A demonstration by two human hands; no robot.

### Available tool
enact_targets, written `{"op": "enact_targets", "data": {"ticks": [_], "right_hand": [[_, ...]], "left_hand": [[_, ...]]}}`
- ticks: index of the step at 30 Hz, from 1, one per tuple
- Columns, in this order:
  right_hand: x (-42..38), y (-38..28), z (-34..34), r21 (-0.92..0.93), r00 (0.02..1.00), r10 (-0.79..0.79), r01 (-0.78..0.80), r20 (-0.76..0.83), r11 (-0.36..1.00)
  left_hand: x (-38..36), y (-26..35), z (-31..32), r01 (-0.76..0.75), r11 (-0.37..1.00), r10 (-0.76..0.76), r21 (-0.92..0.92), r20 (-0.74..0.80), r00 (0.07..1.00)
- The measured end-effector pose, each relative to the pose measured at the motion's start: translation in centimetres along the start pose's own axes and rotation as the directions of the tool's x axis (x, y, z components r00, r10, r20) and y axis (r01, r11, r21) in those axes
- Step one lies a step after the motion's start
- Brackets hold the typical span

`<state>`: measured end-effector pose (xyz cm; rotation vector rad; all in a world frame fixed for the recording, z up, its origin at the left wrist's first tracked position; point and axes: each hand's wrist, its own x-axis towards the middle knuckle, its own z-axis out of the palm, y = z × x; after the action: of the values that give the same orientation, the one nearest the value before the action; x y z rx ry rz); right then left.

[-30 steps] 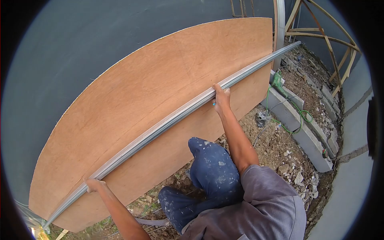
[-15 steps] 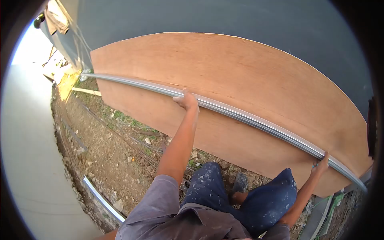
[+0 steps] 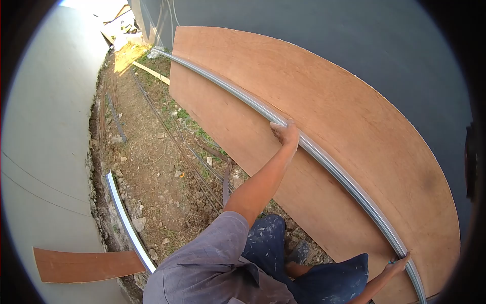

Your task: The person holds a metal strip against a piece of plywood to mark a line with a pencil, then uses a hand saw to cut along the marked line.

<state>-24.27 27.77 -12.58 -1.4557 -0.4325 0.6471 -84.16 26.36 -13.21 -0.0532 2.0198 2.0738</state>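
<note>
A long bundle of silvery metal channels (image 3: 331, 169) runs across a large brown plywood sheet (image 3: 324, 91), and looks bowed in this wide view. Around the middle of its length my left hand (image 3: 286, 134) is closed, thumb on the near side and fingers over the top. Farther down, close to the bundle's near end, my right hand (image 3: 401, 264) grips it too. The far end of the channels reaches past the plywood's upper left corner. Both hands lie close over the plywood's face.
A dark grey wall (image 3: 405, 55) stands behind the plywood, a pale wall (image 3: 50, 126) on the left. Between them is rough soil (image 3: 152, 187) with stones and thin rods. A white metal strip (image 3: 126, 223) and a brown board strip (image 3: 86, 266) lie at lower left.
The view has swung left, so the plywood and channels appear steeper and farther right. The brown board strip at lower left has come into sight. Both hands keep their hold on the channels.
</note>
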Motion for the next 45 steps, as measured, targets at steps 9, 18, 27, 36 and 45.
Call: {"op": "enact_targets", "data": {"ticks": [9, 18, 27, 36, 45], "right_hand": [[-0.6, -0.4, -0.4, 0.030, 0.998, -0.038, 0.037, 0.051, 0.999], [1.1, 0.4, -0.9, 0.004, 0.999, -0.009, 0.009, 0.039, 1.000], [0.5, 0.3, 0.0, -0.054, 1.000, -0.026, 0.025, -0.009, 0.998], [-1.6, -0.5, 1.0, -0.102, 0.998, -0.051, 0.054, 0.029, 0.993], [-3.1, -1.3, 1.3, 0.065, 0.986, -0.080, 0.071, 0.148, 0.995]], "left_hand": [[-1.0, 1.0, -1.4, 0.030, 0.982, -0.014, -0.186, 0.084, 0.996], [-0.8, 0.9, -1.1, 0.060, 0.984, -0.048, -0.168, 0.076, 0.996], [0.4, -0.5, 0.8, -0.009, 0.999, 0.010, 0.050, -0.032, 0.999], [0.4, -0.3, 1.9, -0.024, 0.971, 0.064, 0.240, -0.161, 0.985], [0.9, -0.4, 1.6, -0.024, 0.987, 0.043, 0.161, -0.119, 0.992]]}}
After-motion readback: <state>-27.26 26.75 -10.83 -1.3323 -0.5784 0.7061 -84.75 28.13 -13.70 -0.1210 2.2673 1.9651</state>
